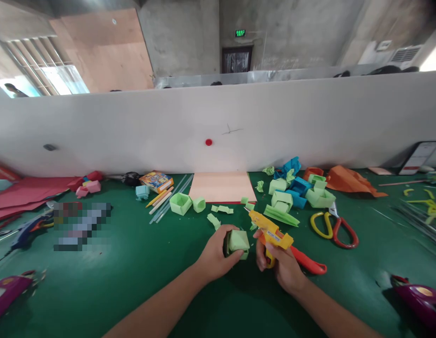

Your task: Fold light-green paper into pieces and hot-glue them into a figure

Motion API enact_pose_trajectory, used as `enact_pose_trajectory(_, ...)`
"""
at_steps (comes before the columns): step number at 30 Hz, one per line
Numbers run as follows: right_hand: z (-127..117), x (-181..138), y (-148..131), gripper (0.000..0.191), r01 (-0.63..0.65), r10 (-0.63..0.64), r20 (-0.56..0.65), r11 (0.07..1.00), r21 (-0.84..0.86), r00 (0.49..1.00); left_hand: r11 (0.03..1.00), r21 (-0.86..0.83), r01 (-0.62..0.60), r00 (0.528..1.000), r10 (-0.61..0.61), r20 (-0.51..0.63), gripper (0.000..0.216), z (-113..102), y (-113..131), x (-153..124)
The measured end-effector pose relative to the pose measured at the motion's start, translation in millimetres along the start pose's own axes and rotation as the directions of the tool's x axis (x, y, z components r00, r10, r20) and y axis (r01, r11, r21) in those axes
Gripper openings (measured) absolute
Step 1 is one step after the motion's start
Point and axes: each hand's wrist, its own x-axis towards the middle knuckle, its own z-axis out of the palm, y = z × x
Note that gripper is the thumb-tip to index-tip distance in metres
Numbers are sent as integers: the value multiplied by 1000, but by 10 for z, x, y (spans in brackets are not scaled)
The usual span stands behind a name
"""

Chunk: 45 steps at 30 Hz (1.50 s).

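1. Both grips are full from where I stand: the left hand [216,253] curls round a pale green paper box [239,240], thumb across its near side, and the right hand [284,263] is wrapped about a yellow glue gun [272,230]. The box sits toward six o'clock on the worktop [133,272]; whether it rests there or is lifted, I can't tell.
2. The gun's nozzle [246,209] points to eleven o'clock, past the box. If the tip is hot and swings down toward seven o'clock, it could burn the left thumb.
3. Folded paper dents easily, so too firm a squeeze from the left hand might crush the corners or pull the folds askew.
4. Green paper scraps [223,209] lie at eleven o'clock from the box, and another scrap [249,206] is close by the nozzle. A stray drip would probably glue one to the tip or the worktop.
5. At two o'clock from the box, a long green strip [281,216] lies just beside the gun; a careless sideways knock could shove it into the paper pieces [283,201] beyond.
6. At three o'clock from the right hand is a red tool [312,264], partly hidden, with scissors [333,211] at two o'clock; a backward sweep of that wrist could bump the tool.
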Motion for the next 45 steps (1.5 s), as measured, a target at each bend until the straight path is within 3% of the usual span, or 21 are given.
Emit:
enact_pose_trajectory(5,-43,-65,-4,37,5,-3,22,998,-59,1000,999,11,37,999,-37,1,44,-3,21,14)
enact_pose_trajectory(11,-63,-179,-164,44,18,-10,30,956,-291,999,999,18,37,999,-37,-13,42,-3,18,8)
enact_pose_trajectory(18,-174,-304,-384,45,52,5,118,879,-474,993,999,-36,20,998,-22,-63,46,48,-41,20)
enact_pose_trajectory(30,-428,-214,-480,48,-3,93,182,897,-441,979,987,-101,123,990,-130,-61,42,25,-65,71)
enact_pose_trajectory(36,-391,-226,-449,42,-49,157,204,890,-453,966,978,-177,114,993,-119,-16,44,19,-62,82)
enact_pose_trajectory(45,-350,-215,-294,41,-51,147,161,872,-487,976,959,-264,101,995,-100,19,48,20,-109,103)
